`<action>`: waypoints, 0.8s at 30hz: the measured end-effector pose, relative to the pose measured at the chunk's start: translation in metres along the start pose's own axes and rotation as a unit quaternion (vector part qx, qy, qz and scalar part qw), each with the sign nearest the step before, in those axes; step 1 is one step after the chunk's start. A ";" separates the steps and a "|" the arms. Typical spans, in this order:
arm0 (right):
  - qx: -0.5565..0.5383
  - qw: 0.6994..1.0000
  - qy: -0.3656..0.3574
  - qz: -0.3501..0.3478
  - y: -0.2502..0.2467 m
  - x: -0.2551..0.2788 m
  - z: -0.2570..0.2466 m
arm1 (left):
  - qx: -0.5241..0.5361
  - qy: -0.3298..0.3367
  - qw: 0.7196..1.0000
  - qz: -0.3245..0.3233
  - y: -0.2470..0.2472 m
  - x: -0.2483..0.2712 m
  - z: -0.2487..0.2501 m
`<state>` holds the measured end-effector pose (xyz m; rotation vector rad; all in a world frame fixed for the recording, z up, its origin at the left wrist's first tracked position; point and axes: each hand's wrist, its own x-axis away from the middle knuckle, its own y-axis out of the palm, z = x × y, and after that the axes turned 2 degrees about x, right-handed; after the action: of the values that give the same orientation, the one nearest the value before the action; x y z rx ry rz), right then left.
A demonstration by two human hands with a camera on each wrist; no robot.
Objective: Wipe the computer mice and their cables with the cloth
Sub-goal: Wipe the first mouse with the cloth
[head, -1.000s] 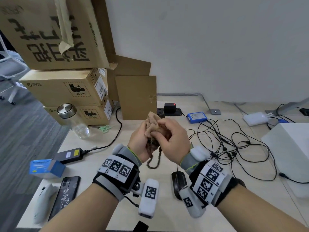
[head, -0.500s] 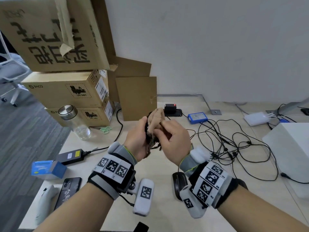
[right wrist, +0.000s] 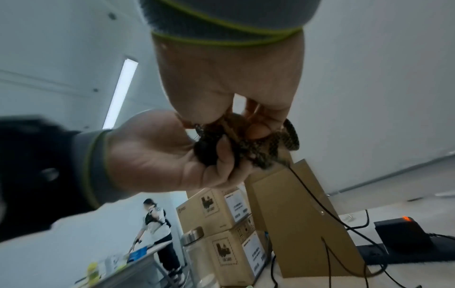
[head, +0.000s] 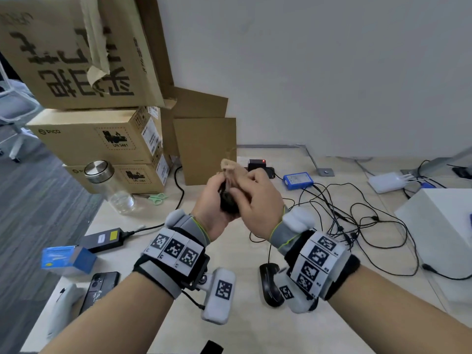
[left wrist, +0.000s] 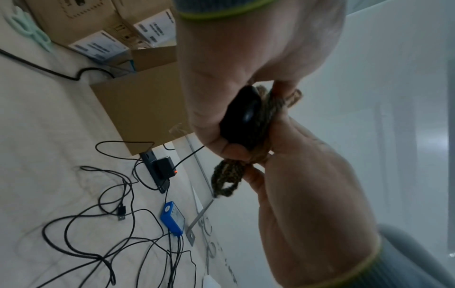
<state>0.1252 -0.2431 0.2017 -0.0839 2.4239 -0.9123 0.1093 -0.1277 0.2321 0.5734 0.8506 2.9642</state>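
Cloth's dangling tail has now gathered up into my hands, frame centre.
My left hand [head: 214, 200] grips the black mouse [left wrist: 242, 118]; my right hand [head: 258, 200] pinches the cloth [head: 231, 167] against it.

- My left hand [head: 213, 200] and right hand [head: 258, 198] cover most of the black mouse [left wrist: 242, 117].
- The cloth [head: 231, 167] is mostly hidden between my fingers.
- My right wrist rig covers part of the second mouse [head: 268, 284].
- The box labels [left wrist: 98, 45] are too blurred to read.
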 end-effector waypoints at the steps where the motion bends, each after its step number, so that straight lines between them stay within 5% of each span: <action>1: -0.002 1.000 -0.012 -0.004 0.001 0.003 0.001 | 0.015 -0.006 1.000 -0.014 0.000 0.001 0.001; 4: -0.013 0.999 -0.031 0.030 -0.005 0.000 0.010 | 0.003 0.003 1.000 -0.017 -0.004 0.004 0.000; 9: 0.017 0.993 0.102 0.051 -0.013 -0.017 0.017 | -0.016 0.005 1.000 -0.002 -0.005 0.002 -0.005; 14: 0.001 0.998 -0.059 0.009 -0.001 0.016 -0.007 | 0.048 -0.008 0.999 0.009 -0.009 -0.002 -0.001; 16: -0.013 0.998 -0.065 0.023 -0.004 0.010 0.003 | 0.028 -0.005 1.000 0.002 -0.010 -0.002 -0.002; 20: -0.041 0.987 0.136 0.072 -0.017 -0.018 0.023 | -0.065 0.025 0.998 -0.006 -0.010 -0.001 -0.006; 24: -0.218 0.926 0.293 0.096 -0.021 -0.025 0.035 | -0.076 0.041 0.996 -0.008 -0.010 0.002 -0.004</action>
<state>0.1614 -0.2743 0.2047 0.3039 3.0844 -0.3118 0.1049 -0.1212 0.2250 0.4394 0.6228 3.0210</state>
